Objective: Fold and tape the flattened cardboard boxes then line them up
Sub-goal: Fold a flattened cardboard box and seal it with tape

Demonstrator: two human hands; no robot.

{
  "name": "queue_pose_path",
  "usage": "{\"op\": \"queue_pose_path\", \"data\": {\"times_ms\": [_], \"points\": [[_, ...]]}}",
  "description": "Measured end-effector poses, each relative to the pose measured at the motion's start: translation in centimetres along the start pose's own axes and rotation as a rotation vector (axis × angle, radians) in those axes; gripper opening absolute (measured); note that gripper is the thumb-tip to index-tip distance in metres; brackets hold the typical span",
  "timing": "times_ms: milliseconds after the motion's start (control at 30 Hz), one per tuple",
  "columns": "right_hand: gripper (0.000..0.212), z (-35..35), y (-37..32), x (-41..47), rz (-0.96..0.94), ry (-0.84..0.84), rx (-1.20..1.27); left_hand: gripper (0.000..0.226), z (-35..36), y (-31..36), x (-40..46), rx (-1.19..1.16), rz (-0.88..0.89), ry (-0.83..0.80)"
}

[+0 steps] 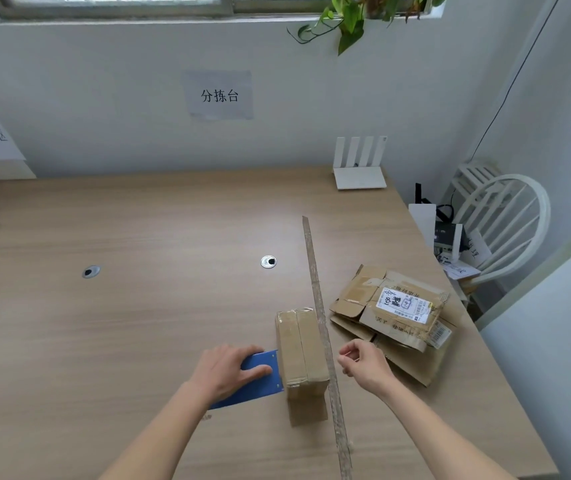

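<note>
A small folded cardboard box stands on the wooden table, with clear tape along its top seam and a loose flap hanging at its near end. My left hand grips a blue tape dispenser pressed against the box's left side. My right hand hovers just right of the box, fingers pinched together, beside a long strip of tape that runs from the table's middle toward me. Whether the fingers hold the strip is unclear. A pile of flattened cardboard boxes lies to the right.
A white router stands at the table's back right. Two round cable holes sit mid-table. A white chair with papers and devices is beyond the right edge. Paper signs hang on the wall.
</note>
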State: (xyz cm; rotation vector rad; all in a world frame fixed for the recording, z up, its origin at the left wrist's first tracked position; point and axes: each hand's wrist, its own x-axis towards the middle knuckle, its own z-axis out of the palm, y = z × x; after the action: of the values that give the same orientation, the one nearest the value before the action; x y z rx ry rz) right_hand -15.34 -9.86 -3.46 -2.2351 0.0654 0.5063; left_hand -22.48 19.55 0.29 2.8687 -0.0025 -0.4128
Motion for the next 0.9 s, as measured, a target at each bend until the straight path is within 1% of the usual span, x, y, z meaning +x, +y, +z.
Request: {"op": "queue_pose_path", "data": {"times_ms": [300,467,600,700,733,800,833,867,900], "points": [[0.009,1.4,1.5,1.1,0.055,0.026,-0.015,0.052,1.5,0.0,0.7,-0.004,-0.017,-0.031],[0.012,2.6,2.3,1.8,0.095,0.036,-0.073,0.053,2.8,0.1,1.5,0.01,-0.049,-0.048],[0.013,4.3,1.9,1.4,0.093,0.091,-0.089,0.051,4.2,0.5,1.9,0.022,-0.077,-0.027],[0.02,5.7,2.3,1.3,0.146,0.076,-0.089,0.055,4.8,0.4,2.0,0.047,-0.083,-0.031],[0.021,5.8,2.4,1.3,0.15,0.102,-0.099,0.056,5.0,0.4,2.0,0.047,-0.085,-0.034],[0.021,5.9,1.6,1.0,0.084,0.22,-0.09,0.056,4.9,0.2,1.9,0.036,-0.086,-0.032],[0.026,6.0,1.1,0.9,0.036,0.244,-0.071,0.055,4.8,0.3,1.9,0.031,-0.086,-0.032],[0.043,6.4,0.3,0.7,0.013,0.2,-0.058,0.055,4.7,0.4,1.9,0.03,-0.083,-0.031],[0.068,7.0,-0.2,0.4,0.017,0.107,-0.058,0.055,4.6,0.5,1.9,0.029,-0.083,-0.031]]}}
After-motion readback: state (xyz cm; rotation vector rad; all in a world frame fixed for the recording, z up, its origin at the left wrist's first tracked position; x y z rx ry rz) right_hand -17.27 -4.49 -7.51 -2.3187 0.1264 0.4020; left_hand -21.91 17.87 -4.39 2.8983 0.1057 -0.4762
